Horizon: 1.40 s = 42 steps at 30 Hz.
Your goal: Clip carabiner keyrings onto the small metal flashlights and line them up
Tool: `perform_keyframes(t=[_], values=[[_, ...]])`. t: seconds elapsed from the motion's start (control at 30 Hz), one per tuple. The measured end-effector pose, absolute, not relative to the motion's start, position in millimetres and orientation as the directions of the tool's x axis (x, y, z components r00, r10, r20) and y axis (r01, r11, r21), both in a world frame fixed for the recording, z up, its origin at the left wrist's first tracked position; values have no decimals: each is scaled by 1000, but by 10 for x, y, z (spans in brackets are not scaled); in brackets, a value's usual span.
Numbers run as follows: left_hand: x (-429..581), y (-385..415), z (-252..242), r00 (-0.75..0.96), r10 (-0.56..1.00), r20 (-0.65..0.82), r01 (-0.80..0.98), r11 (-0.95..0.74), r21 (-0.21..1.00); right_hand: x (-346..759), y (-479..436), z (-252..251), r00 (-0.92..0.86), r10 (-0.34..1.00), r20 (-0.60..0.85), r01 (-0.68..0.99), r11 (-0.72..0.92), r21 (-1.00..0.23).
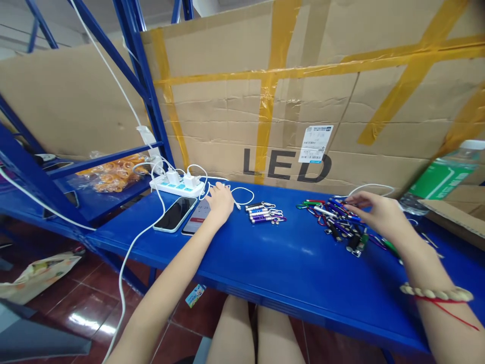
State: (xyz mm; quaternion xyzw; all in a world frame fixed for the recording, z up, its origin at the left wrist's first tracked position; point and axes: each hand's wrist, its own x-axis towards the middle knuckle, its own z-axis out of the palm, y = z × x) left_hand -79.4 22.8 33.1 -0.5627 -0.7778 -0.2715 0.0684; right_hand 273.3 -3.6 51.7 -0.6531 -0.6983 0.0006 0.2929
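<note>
My left hand [221, 202] lies over the top end of a phone [195, 225] with a lit screen, among white charging cables. Its fingers are bent and slightly apart, with the tips partly hidden. At the right, my right hand [379, 212] has its thumb and fingers pinched together at a blue mini flashlight [341, 206]. That flashlight belongs to a jumbled pile of mini flashlights [335, 220] with carabiner clips, in several colours. Between my hands, several more mini flashlights [261, 213] lie side by side in a neat row.
A second phone [175, 215] lies beside a white power strip [178, 187] with plugged-in chargers. Behind the blue table [280, 268] stands a large cardboard box [227, 116] marked LED. A green-labelled bottle [441, 177] and an open carton [458, 215] stand at right.
</note>
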Motion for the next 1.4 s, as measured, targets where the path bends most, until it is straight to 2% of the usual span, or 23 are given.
perform_keyframes(t=[0.13, 0.27, 0.4, 0.57, 0.8, 0.9, 1.03, 1.13, 1.23, 1.4], values=[[-930, 330, 258, -512, 808, 291, 821, 362, 441, 2648, -65, 524, -80, 915, 396, 890, 245, -385], [-1013, 425, 219, -589, 768, 253, 769, 435, 469, 2592, -71, 530, -133, 916, 378, 865, 293, -407], [-1057, 443, 234, -626, 739, 249, 742, 465, 483, 2585, -52, 511, -172, 911, 374, 872, 318, -372], [-1111, 425, 310, -688, 716, 116, 667, 562, 489, 2590, -25, 470, -222, 893, 391, 871, 362, -332], [-1140, 407, 340, -674, 734, 85, 668, 556, 495, 2570, -33, 478, -225, 892, 393, 873, 364, -326], [-1097, 349, 342, -586, 781, 215, 761, 439, 477, 2536, -61, 512, -204, 899, 388, 873, 347, -343], [-972, 236, 416, -401, 804, 440, 869, 181, 461, 2483, -67, 527, -147, 926, 347, 874, 286, -393], [-850, 162, 484, -230, 804, 548, 896, -45, 442, 2454, -19, 471, -200, 909, 366, 871, 336, -359], [-723, 104, 493, -95, 826, 556, 873, -199, 445, 2416, 47, 359, -268, 888, 373, 841, 405, -360], [-534, 15, 388, 155, 867, 474, 809, -387, 443, 2247, 75, 190, -293, 896, 334, 771, 428, -471]])
